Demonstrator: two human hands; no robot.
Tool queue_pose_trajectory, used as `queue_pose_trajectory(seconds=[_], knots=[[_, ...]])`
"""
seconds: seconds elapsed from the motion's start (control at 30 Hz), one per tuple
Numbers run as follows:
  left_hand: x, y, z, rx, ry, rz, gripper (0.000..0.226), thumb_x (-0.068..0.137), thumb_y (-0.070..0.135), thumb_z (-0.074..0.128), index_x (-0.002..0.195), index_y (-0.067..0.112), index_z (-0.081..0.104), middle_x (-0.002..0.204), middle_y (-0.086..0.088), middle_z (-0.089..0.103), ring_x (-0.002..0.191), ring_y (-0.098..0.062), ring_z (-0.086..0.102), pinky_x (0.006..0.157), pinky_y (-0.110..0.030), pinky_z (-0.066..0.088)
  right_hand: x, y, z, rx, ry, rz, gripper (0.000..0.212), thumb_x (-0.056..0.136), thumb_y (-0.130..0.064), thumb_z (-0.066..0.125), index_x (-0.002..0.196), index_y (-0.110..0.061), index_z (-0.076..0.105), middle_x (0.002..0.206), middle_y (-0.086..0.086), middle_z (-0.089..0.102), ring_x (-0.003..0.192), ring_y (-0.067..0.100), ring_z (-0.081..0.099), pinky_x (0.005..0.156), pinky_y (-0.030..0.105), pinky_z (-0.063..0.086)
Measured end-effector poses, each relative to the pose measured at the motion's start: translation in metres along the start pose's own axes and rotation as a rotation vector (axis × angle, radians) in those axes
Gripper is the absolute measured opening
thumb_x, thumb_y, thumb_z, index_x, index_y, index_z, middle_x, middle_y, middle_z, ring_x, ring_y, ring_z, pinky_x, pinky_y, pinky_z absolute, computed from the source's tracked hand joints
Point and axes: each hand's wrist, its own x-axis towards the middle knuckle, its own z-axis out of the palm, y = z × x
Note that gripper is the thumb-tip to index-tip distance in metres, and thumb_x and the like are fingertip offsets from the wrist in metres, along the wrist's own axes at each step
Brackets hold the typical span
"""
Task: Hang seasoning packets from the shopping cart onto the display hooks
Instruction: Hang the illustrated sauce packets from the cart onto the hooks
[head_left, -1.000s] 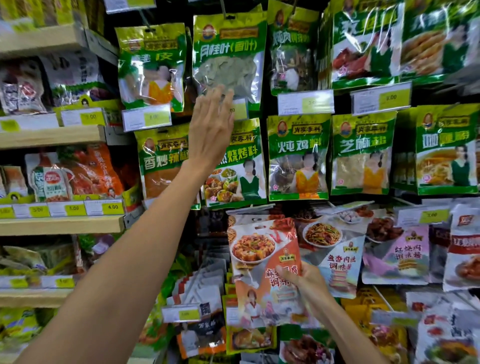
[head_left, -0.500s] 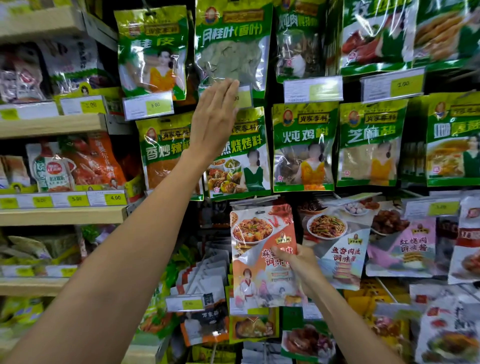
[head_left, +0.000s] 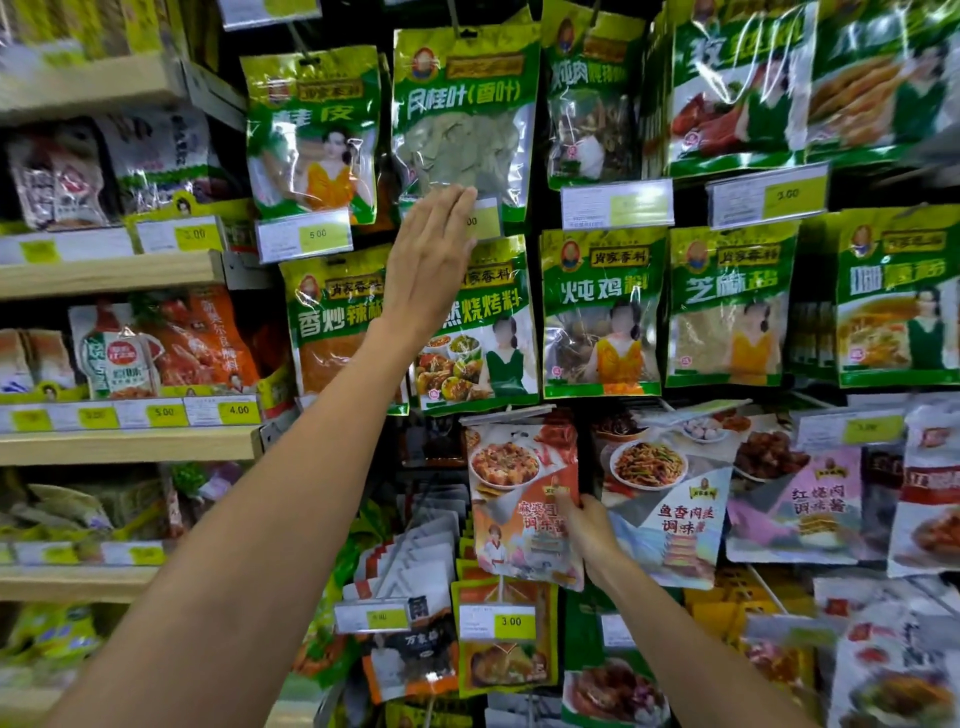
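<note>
My right hand (head_left: 587, 530) grips the right edge of an orange seasoning packet (head_left: 514, 488) showing a tofu dish. The packet is upright in front of the display, its top just below the green barbecue seasoning packet (head_left: 483, 332). My left hand (head_left: 431, 254) reaches up with straight fingers; its fingertips touch the price tag (head_left: 480, 221) under the bay leaf packet (head_left: 462, 119). The hook behind the orange packet is hidden. No shopping cart is in view.
Green seasoning packets hang in rows on hooks across the upper display, such as the chicken stew packet (head_left: 602, 312). Sauce packets (head_left: 670, 493) hang at the right of the orange one. Wooden shelves (head_left: 114, 275) with price tags and bagged goods stand at the left.
The orange packet has risen with my right hand, closer to the green packets above. My left hand stays at the price tag under the bay leaf packet.
</note>
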Motion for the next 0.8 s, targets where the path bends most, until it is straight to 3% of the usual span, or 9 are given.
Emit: queue_pose_trajectory(seconds=[0.1, 0.2, 0.37, 0.47, 0.53, 0.6, 0.67, 0.73, 0.8], knots=[[-0.004, 0.008, -0.008, -0.014, 0.007, -0.040, 0.046, 0.100, 0.018, 0.042, 0.142, 0.000, 0.035, 0.144, -0.017, 0.042, 0.134, -0.029, 0.038, 0.117, -0.036, 0.023, -0.013, -0.005, -0.007, -0.033, -0.022, -0.073, 0.032, 0.099, -0.023, 0.050, 0.122, -0.002, 0.049, 0.125, 0.012, 0.061, 0.110, 0.024, 0.057, 0.098, 0.037, 0.045], [-0.022, 0.026, -0.020, -0.037, 0.046, -0.057, 0.041, 0.099, 0.014, 0.042, 0.136, -0.003, 0.043, 0.139, -0.019, 0.048, 0.130, -0.031, 0.044, 0.113, -0.040, 0.030, -0.033, -0.010, -0.025, -0.090, -0.057, -0.201, 0.036, 0.099, -0.022, 0.050, 0.131, -0.007, 0.047, 0.126, 0.004, 0.057, 0.116, 0.019, 0.053, 0.099, 0.032, 0.044], [-0.083, 0.105, -0.029, -0.244, 0.133, -0.047, 0.027, 0.096, 0.008, 0.048, 0.116, -0.006, 0.060, 0.114, -0.021, 0.063, 0.108, -0.034, 0.060, 0.097, -0.044, 0.045, -0.080, 0.002, -0.104, -0.184, 0.033, -0.422, 0.020, 0.100, -0.028, 0.047, 0.118, -0.023, 0.056, 0.104, -0.011, 0.059, 0.098, 0.005, 0.057, 0.079, 0.014, 0.045], [-0.129, 0.186, -0.030, -0.504, 0.073, -0.117, 0.027, 0.098, 0.014, 0.041, 0.107, -0.002, 0.062, 0.100, -0.017, 0.065, 0.097, -0.025, 0.057, 0.084, -0.035, 0.045, -0.112, 0.029, -0.172, -0.208, 0.165, -0.388, 0.019, 0.100, -0.032, 0.043, 0.108, -0.029, 0.059, 0.088, -0.014, 0.061, 0.071, -0.008, 0.057, 0.059, 0.008, 0.041], [-0.163, 0.256, -0.027, -0.720, -0.079, -0.237, 0.033, 0.099, 0.020, 0.037, 0.102, 0.000, 0.063, 0.094, -0.014, 0.064, 0.090, -0.022, 0.056, 0.077, -0.035, 0.046, -0.135, 0.055, -0.222, -0.219, 0.248, -0.315, 0.027, 0.097, -0.039, 0.040, 0.106, -0.027, 0.062, 0.082, -0.014, 0.062, 0.067, -0.008, 0.057, 0.057, 0.009, 0.042], [-0.197, 0.334, -0.026, -0.949, -0.339, -0.406, 0.037, 0.101, 0.026, 0.037, 0.100, 0.001, 0.064, 0.095, -0.014, 0.064, 0.092, -0.029, 0.060, 0.077, -0.046, 0.048, -0.160, 0.085, -0.274, -0.259, 0.348, -0.230, 0.035, 0.095, -0.040, 0.040, 0.101, -0.019, 0.067, 0.073, -0.009, 0.063, 0.064, -0.002, 0.057, 0.055, 0.016, 0.042], [-0.230, 0.412, -0.028, -1.099, -0.572, -0.507, 0.040, 0.101, 0.030, 0.036, 0.098, 0.002, 0.064, 0.094, -0.014, 0.065, 0.090, -0.030, 0.060, 0.077, -0.048, 0.048, -0.188, 0.122, -0.328, -0.324, 0.461, -0.153, 0.026, 0.097, -0.031, 0.046, 0.094, -0.019, 0.069, 0.075, 0.002, 0.069, 0.068, 0.013, 0.063, 0.061, 0.027, 0.044], [-0.256, 0.484, -0.033, -1.210, -0.736, -0.564, 0.041, 0.099, 0.031, 0.039, 0.091, 0.001, 0.064, 0.086, -0.015, 0.064, 0.081, -0.025, 0.059, 0.072, -0.037, 0.046, -0.219, 0.153, -0.376, -0.373, 0.556, -0.076, 0.021, 0.097, -0.020, 0.052, 0.081, -0.025, 0.065, 0.073, 0.007, 0.070, 0.067, 0.018, 0.064, 0.062, 0.027, 0.044], [-0.275, 0.549, -0.040, -1.288, -0.857, -0.564, 0.030, 0.097, 0.023, 0.046, 0.083, 0.003, 0.065, 0.081, -0.014, 0.066, 0.077, -0.022, 0.059, 0.066, -0.022, 0.039, -0.252, 0.181, -0.422, -0.384, 0.636, 0.009, 0.022, 0.095, -0.012, 0.054, 0.081, -0.026, 0.064, 0.071, -0.002, 0.069, 0.064, 0.004, 0.061, 0.061, 0.014, 0.044]])
